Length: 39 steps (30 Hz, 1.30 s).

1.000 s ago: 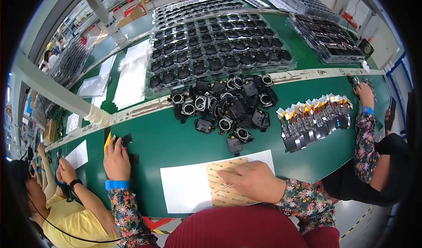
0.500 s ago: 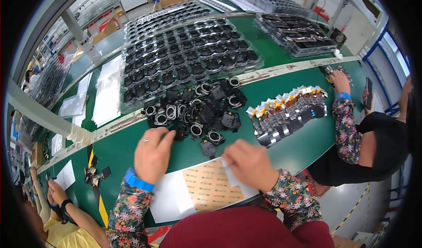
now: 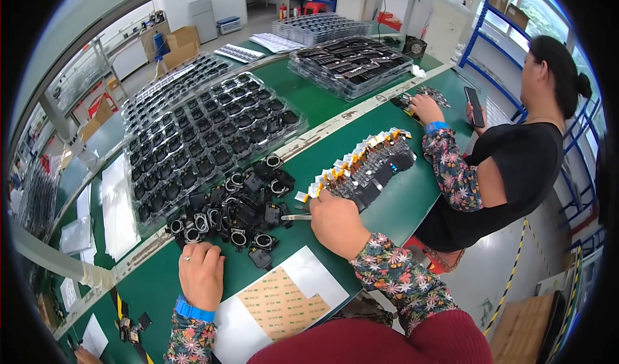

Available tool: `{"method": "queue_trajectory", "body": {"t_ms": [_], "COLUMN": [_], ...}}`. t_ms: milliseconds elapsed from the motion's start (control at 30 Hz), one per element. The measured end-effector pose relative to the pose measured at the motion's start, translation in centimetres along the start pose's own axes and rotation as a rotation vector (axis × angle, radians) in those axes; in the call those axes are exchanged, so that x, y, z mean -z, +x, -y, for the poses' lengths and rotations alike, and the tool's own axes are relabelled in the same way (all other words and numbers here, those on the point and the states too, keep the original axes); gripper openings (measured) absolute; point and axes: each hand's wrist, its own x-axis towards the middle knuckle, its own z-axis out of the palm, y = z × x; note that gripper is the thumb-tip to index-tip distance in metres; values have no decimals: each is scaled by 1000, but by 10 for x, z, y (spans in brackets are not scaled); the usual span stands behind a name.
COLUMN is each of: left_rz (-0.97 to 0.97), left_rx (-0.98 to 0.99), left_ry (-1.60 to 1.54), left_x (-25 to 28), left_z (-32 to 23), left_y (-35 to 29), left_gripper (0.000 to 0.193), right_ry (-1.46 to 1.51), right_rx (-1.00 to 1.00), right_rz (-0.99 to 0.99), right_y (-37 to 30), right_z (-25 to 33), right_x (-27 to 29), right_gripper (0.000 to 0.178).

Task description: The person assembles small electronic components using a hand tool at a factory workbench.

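My left hand (image 3: 201, 276), with a blue wristband, lies at the near left edge of a heap of black plastic housings with pale rings (image 3: 239, 236). Its fingers are curled together; whatever may be under them is hidden. My right hand (image 3: 340, 225) is closed around metal tweezers (image 3: 296, 217), whose tips point left toward the heap. Its fingertips are at the near end of a row of small flex-cable assemblies (image 3: 361, 170) with white and orange tabs. In front of me lies a white sheet with tan adhesive backing (image 3: 284, 303), touched by neither hand.
Clear trays of black parts (image 3: 213, 132) stand beyond the heap. Stacked trays (image 3: 351, 64) are farther back. At right a person in black (image 3: 516, 164) holds a phone (image 3: 474, 106), the other hand on small parts. Part of another person's hand (image 3: 87, 356) shows at lower left.
My right hand has left the adhesive sheet and moved to the flex-cable row. My left hand has drawn in its fingers near the heap. The view has swung to the right.
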Motion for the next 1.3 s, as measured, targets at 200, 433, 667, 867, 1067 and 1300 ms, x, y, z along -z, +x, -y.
{"method": "queue_trajectory", "body": {"t_ms": [200,433,667,867,1067,1300], "left_rz": [-75,36,352,404,441,451], "left_rx": [2,516,713,724,742,839], "left_ry": [-18,-1014,-1315,-1518,-1477,-1597], "left_x": [-4,-1,8,-2,0,-2], "left_z": [5,-10,-14,-15,-12,-8], "left_y": [-7,-13,-10,-11,-10,-12], "left_gripper": [23,26,34,39,25,26], "right_ry": [198,826,1468,1858,1751,1383], "right_rx": [-54,-112,-258,-545,-538,-157], "right_rz": [0,127,338,456,470,354], "right_y": [6,26,25,22,24,2], "right_z": [-2,17,26,20,29,54], "right_x": [10,36,17,17,23,12], "right_gripper": [9,10,27,33,29,26]}}
